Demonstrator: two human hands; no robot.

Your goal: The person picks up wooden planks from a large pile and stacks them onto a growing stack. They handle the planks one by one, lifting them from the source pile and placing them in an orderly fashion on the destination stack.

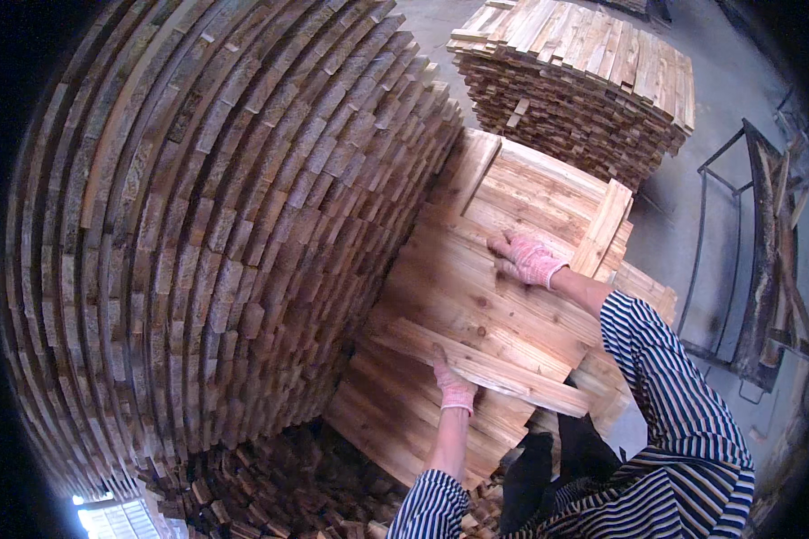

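Observation:
My left hand point(456, 388), in a pink-and-white work glove, grips the near long edge of a loose wooden board point(521, 381). Its thumb lies over the top face, and its other fingers are hidden beneath. The board rests slantwise over a layer of pale planks point(476, 287), its right end sticking out toward my legs. Farther up, my right hand point(528, 259), gloved the same way, lies on the planks with its fingers stretched out and holds nothing I can see. A short board point(604, 226) lies crosswise on the planks beyond it.
A tall wall of stacked board ends point(234, 234) rises close on my left. Another board stack point(593, 54) stands at the far right. A dark metal frame point(755, 260) with scrap wood is at right. Many short offcuts point(279, 490) lie heaped at lower left.

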